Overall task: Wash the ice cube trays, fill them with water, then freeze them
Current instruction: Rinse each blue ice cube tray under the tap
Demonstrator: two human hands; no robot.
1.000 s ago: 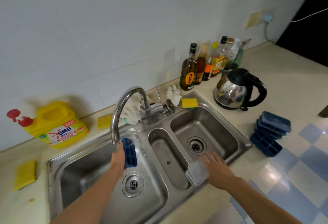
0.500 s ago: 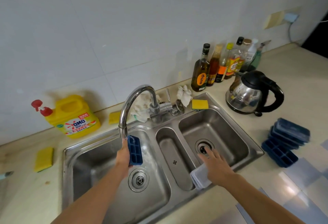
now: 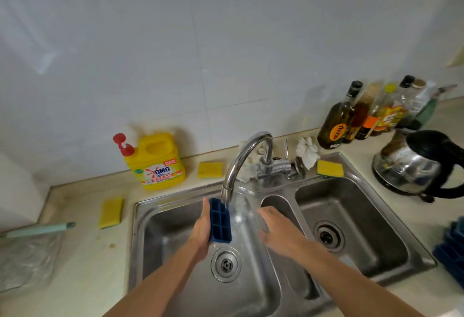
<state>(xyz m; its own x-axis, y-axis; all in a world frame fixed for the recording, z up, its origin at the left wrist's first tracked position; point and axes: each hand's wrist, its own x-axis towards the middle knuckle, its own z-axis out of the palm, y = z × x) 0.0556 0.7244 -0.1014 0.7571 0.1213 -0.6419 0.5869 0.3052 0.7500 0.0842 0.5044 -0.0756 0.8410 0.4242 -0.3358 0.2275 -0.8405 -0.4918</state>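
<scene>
My left hand [image 3: 202, 229] grips a small blue ice cube tray [image 3: 220, 222] by its left edge, tilted on its side under the spout of the chrome faucet [image 3: 242, 161], over the left basin of the steel sink [image 3: 155, 206]. Water runs down beside the tray. My right hand [image 3: 281, 229] hovers over the divider between the left basin and the narrow middle basin, fingers straight and holding nothing. A stack of more blue trays [image 3: 452, 251] sits at the right edge of the counter, partly cut off.
A yellow detergent jug [image 3: 158, 163] stands behind the sink at left, with yellow sponges [image 3: 111, 211] [image 3: 210, 170] [image 3: 330, 168] around it. Oil and sauce bottles [image 3: 364, 116] and a steel kettle [image 3: 414, 166] occupy the right. A plastic bag [image 3: 27, 259] lies at left.
My right hand left the clear lid at the sink's front edge and moved left toward the tray. The view shifted left; the lid is no longer visible.
</scene>
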